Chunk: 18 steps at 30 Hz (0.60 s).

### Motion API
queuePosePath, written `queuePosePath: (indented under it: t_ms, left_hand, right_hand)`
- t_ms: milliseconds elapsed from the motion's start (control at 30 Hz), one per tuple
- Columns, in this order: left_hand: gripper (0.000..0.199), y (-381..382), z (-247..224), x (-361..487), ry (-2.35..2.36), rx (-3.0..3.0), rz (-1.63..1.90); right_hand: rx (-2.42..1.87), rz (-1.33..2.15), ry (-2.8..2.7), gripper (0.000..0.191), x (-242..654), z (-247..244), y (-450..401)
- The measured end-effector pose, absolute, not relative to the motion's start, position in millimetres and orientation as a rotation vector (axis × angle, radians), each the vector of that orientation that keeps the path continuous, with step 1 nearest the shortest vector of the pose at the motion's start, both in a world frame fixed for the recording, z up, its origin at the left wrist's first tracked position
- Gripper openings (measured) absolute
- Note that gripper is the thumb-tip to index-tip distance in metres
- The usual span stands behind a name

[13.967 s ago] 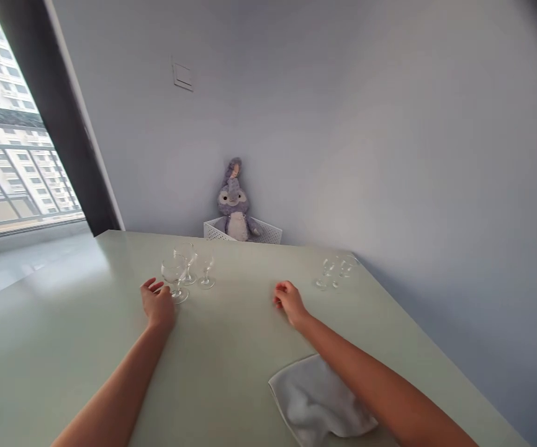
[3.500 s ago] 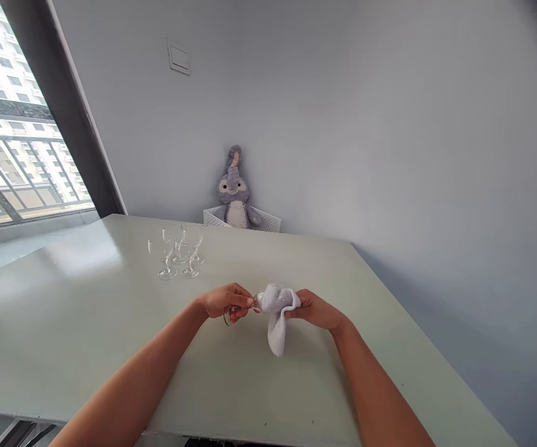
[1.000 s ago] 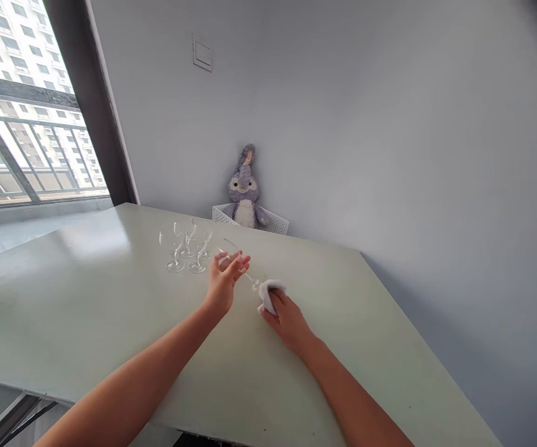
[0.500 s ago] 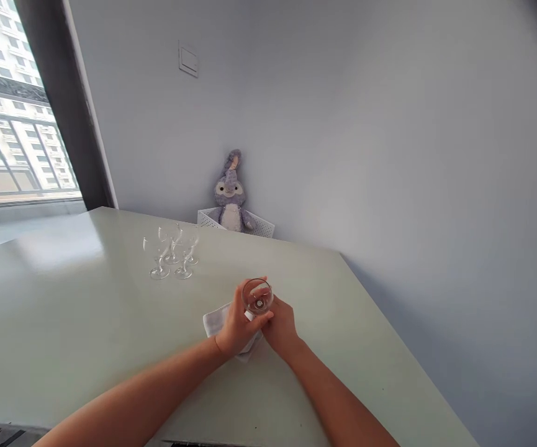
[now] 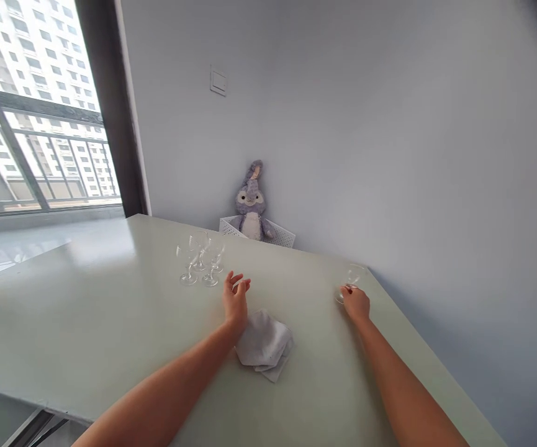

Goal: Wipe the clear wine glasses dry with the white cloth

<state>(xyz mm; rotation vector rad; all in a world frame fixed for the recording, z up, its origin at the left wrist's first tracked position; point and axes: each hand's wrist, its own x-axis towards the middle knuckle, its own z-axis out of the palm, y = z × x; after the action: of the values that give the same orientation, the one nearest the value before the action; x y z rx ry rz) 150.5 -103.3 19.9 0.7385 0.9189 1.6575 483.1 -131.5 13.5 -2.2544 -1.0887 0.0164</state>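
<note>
Currently, the right hand (image 5: 356, 300) holds a wine glass (image 5: 354, 274), fingers narrowed at its stem, near the far right corner of the surface (image 5: 312, 298); the left hand (image 5: 235, 300), fingers spread, holds nothing beside the grey cloth (image 5: 264, 341); four wine glasses (image 5: 211, 267) stand toward the far edge, left; the step appears to be placement; the next move calls for level seating, then release.

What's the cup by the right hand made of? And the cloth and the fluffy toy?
The stemmed cup at the right hand looks like smooth, clear glass because you can see through it, though clear plastic is possible. The cloth seems to be soft, dull fabric: it creases and folds. The toy looks like plush, with a fuzzy surface.
</note>
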Motion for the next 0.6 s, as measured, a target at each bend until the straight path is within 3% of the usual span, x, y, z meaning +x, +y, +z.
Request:
queuePosePath:
  t_ms: [300, 400, 500, 600]
  left_hand:
    - [0.043, -84.1, 21.0, 127.7, 1.247, 0.472, 1.785]
    - [0.042, -80.4, 23.5, 123.2, 1.310, 0.480, 1.802]
    - [0.041, -76.5, 29.3, 117.7, 1.354, 0.464, 1.843]
    - [0.041, -74.3, 35.2, 113.0, 1.385, 0.452, 1.872]
  right_hand:
    - [-2.279, 0.035, -0.990, 0.024, 503.7, 9.2, -128.6]
    - [-2.244, 0.012, -0.959, 0.030, 499.6, 9.4, -146.5]
    - [-2.197, -0.021, -0.938, 0.037, 482.1, 14.5, -165.7]
    - [-2.072, -0.009, -1.042, 0.031, 434.2, 30.8, -183.2]
